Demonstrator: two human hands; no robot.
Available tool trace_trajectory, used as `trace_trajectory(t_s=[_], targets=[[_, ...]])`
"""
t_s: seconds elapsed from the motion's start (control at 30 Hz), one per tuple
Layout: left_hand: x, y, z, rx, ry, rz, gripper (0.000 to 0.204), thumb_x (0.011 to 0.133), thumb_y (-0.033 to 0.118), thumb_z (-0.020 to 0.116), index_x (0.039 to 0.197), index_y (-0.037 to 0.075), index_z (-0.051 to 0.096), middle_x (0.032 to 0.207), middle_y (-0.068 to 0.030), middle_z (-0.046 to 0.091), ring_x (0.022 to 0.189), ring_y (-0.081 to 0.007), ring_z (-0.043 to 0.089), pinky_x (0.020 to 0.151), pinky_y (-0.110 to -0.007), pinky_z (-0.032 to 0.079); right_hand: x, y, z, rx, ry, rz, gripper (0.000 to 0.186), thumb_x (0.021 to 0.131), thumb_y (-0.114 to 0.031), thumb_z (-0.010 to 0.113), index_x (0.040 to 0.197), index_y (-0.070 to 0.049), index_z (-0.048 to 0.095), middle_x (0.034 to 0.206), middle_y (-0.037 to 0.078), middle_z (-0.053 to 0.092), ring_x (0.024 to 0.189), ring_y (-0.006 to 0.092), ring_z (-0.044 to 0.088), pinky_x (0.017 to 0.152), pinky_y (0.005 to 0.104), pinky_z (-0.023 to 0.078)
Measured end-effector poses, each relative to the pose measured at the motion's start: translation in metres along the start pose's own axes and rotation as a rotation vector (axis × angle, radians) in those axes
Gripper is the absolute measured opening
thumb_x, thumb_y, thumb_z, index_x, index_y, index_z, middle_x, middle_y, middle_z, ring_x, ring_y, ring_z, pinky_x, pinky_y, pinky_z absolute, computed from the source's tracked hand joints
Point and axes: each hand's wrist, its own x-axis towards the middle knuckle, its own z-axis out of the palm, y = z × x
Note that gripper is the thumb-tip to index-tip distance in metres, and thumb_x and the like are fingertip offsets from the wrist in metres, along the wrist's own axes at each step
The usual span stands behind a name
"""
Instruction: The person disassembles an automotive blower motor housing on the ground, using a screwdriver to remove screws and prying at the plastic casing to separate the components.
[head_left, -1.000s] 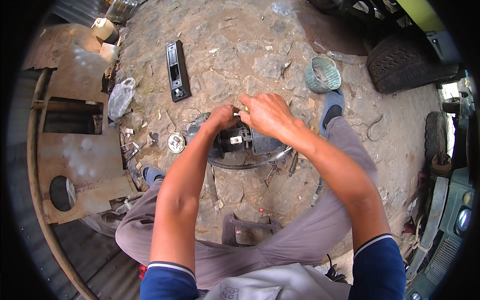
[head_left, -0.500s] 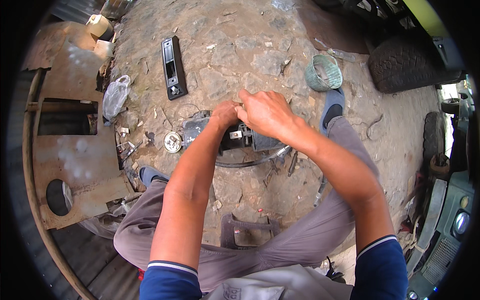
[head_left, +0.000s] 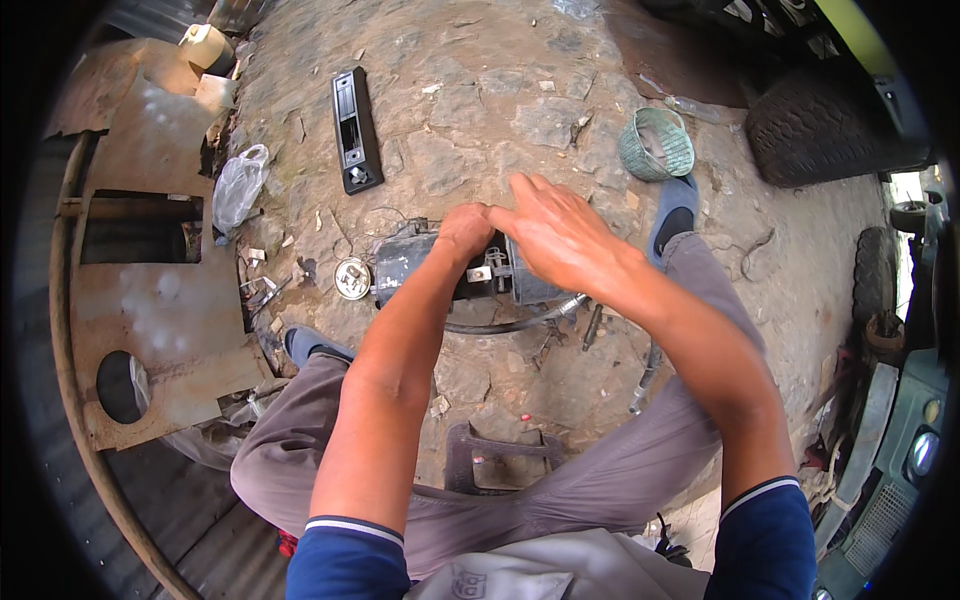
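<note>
Left hand: the left hand (head_left: 467, 232) sits over the top of a dark unit (head_left: 472, 288), knuckles up, fingers curled down out of my sight.
Right hand: the right hand (head_left: 555, 230) leans in from the other side, back up, its thumb side meeting the left hand.
Grip: both hands look bent at the fingers, but the fingertips are hidden, so I can't tell how far either is closed or what it has hold of.
Dark unit: on the stony ground (head_left: 450, 150) beyond the person's knees, lying crosswise, with rounded bodies at both ends and a pale metal bracket (head_left: 488, 273) in the middle gap.
Hose: a black hose (head_left: 510, 326) curves along the near side of the unit, ending in a silvery fitting toward the right.
Round tin: a shallow tin (head_left: 352, 279) with small pieces in it, just beside the unit's left end.
Long panel: a slim black panel (head_left: 356, 130) lies farther off, ahead and to the left.
Basket: a green woven basket (head_left: 655, 145) stands near the person's right shoe (head_left: 675, 210).
Left edge: a clear plastic bag (head_left: 238, 188) lies beside a rusty cut-out sheet (head_left: 170, 300).
Right edge: a big black tyre (head_left: 830, 125).
</note>
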Motion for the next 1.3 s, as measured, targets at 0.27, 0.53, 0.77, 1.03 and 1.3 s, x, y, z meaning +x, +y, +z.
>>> trace_trajectory(t_s=[0.27,0.53,0.77,1.03,1.3], targets=[[-0.001,-0.006,0.005,0.212,0.014,0.073,0.029,0.091,0.016,0.05,0.091,0.005,0.076,0.099,-0.02,0.074,0.094,-0.0371,0.073,0.082,-0.047,0.057,-0.021,0.004,-0.043,0.194,0.029,0.515,0.025,0.097,-0.02,0.06,0.109,0.002,0.06,0.111,0.026,0.059,0.102,0.0425,0.062,0.089,0.05,0.05],[-0.001,0.005,-0.014,-0.106,0.212,-0.28,0.036,0.091,0.029,0.054,0.096,0.0,0.075,0.102,-0.0262,0.072,0.097,-0.0427,0.071,0.085,-0.048,0.056,-0.011,0.018,0.108,0.307,0.718,0.751,0.032,0.1,-0.025,0.061,0.121,-0.001,0.058,0.113,0.022,0.057,0.106,0.0429,0.057,0.09,0.0496,0.046],[-0.034,-0.025,-0.079,-1.118,0.66,-0.085,0.034,0.095,0.031,0.071,0.094,-0.003,0.071,0.083,-0.0126,0.072,0.073,-0.0156,0.068,0.069,-0.032,0.056,-0.02,0.022,0.156,0.218,0.733,0.726,0.032,0.101,-0.027,0.061,0.122,-0.003,0.058,0.111,0.019,0.056,0.102,0.0407,0.058,0.086,0.0475,0.047],[-0.186,-0.25,0.011,-1.17,1.097,-0.864,0.022,0.089,0.017,0.078,0.099,-0.001,0.071,0.083,-0.0073,0.071,0.066,-0.016,0.066,0.06,-0.029,0.051,-0.005,0.006,0.151,0.229,0.726,0.678,0.031,0.102,-0.028,0.059,0.118,-0.002,0.06,0.107,0.019,0.058,0.1,0.0403,0.059,0.087,0.0475,0.047],[-0.153,-0.281,0.099,-1.032,0.878,-0.985,0.029,0.086,0.022,0.079,0.102,-0.002,0.077,0.089,-0.0125,0.076,0.074,-0.0194,0.069,0.069,-0.034,0.054,-0.021,0.004,0.155,0.213,0.681,0.71,0.03,0.102,-0.026,0.06,0.117,0.0,0.06,0.105,0.019,0.058,0.098,0.0396,0.059,0.084,0.0465,0.045]])
